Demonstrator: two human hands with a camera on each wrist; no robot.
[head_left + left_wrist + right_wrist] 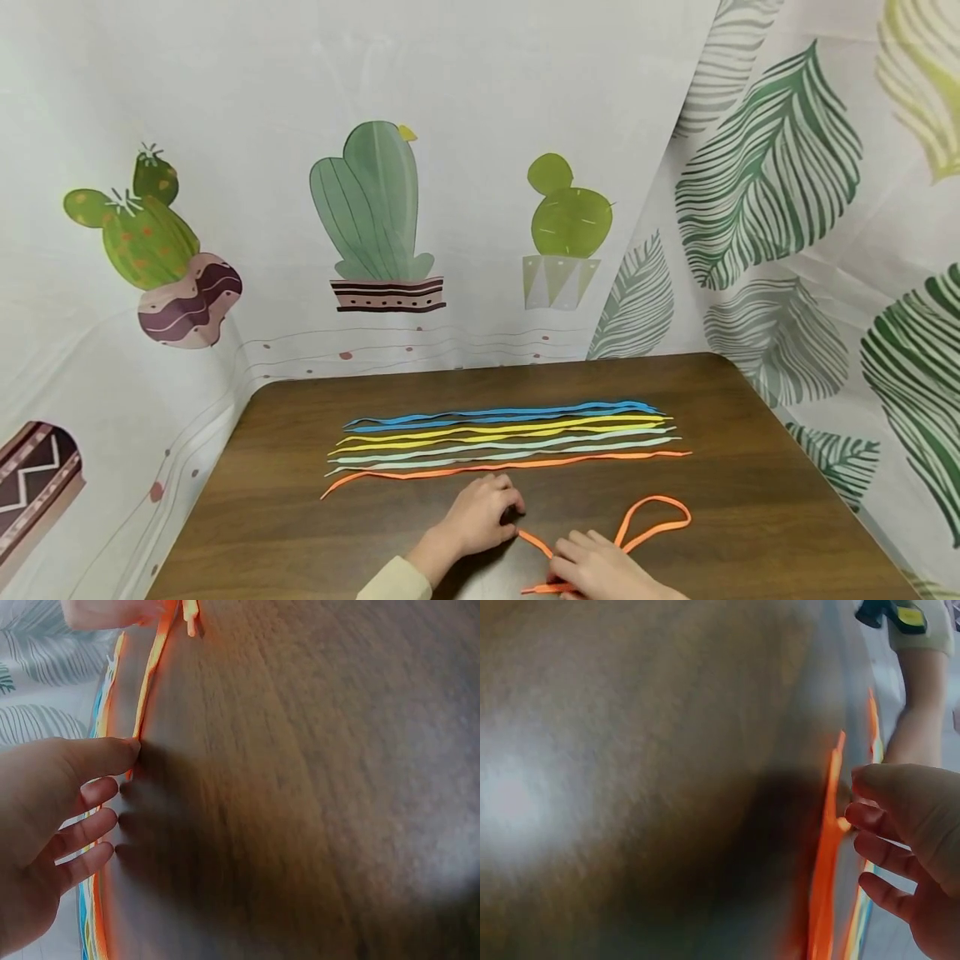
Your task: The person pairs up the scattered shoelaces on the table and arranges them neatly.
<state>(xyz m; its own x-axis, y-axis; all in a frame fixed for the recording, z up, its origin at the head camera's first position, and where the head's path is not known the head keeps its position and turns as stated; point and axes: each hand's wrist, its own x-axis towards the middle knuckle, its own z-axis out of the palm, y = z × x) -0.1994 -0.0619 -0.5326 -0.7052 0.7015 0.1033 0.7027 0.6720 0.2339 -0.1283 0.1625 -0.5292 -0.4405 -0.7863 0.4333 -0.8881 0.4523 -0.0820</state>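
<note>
An orange shoelace point(667, 527) lies on the near part of the table, its right part bent into a loop. My left hand point(483, 515) is at one end of this lace; in the left wrist view the thumb point(120, 755) holds it, with the tip showing just below. My right hand point(600, 568) is over the middle of the lace and hides part of it. In the right wrist view its fingers point(885, 855) are loosely bent beside the orange strands, touching one without visibly gripping it. Another end sticks out left of the right hand.
Beyond the hands, straight laces lie side by side: blue point(510, 412), yellow point(502, 431), pale mint point(502, 450) and one orange point(510, 467). The brown wooden table point(750, 483) meets a white cloth point(480, 208) printed with cacti and leaves.
</note>
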